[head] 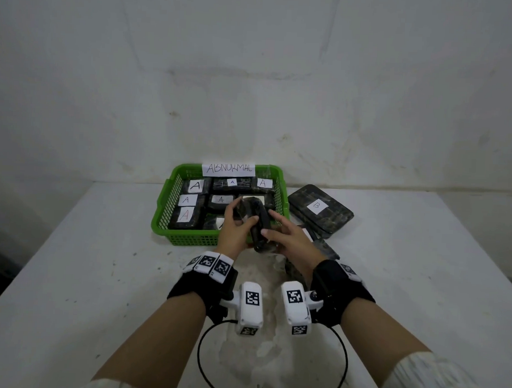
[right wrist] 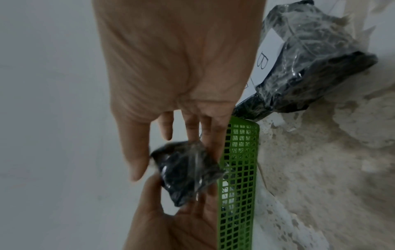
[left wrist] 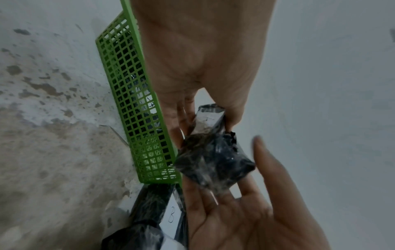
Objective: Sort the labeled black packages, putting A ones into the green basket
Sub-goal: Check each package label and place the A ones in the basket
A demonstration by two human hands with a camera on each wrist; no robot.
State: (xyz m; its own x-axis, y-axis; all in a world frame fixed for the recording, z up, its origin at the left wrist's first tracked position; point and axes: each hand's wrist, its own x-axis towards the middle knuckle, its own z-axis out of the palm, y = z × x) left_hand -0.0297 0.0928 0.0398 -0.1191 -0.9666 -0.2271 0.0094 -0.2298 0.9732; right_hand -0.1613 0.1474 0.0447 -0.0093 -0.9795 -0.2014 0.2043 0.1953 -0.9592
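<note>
I hold a black plastic-wrapped package (head: 255,223) on edge over the front right corner of the green basket (head: 161,202); its label does not show. My left hand (head: 244,215) pinches its far end between thumb and fingers (left wrist: 208,121). My right hand (head: 269,223) lies against the near end with straight fingers behind it and the thumb alongside (right wrist: 171,155). The basket bears a paper sign reading ABNORMAL (head: 228,168) and holds several black packages marked A (head: 195,186).
Flat black packages marked B (head: 321,210) are stacked on the white table (head: 101,275) right of the basket. More wrapped packages, one of them a B package (right wrist: 310,59), lie under my right wrist. A wall stands just behind the basket. Cables hang below my wrists.
</note>
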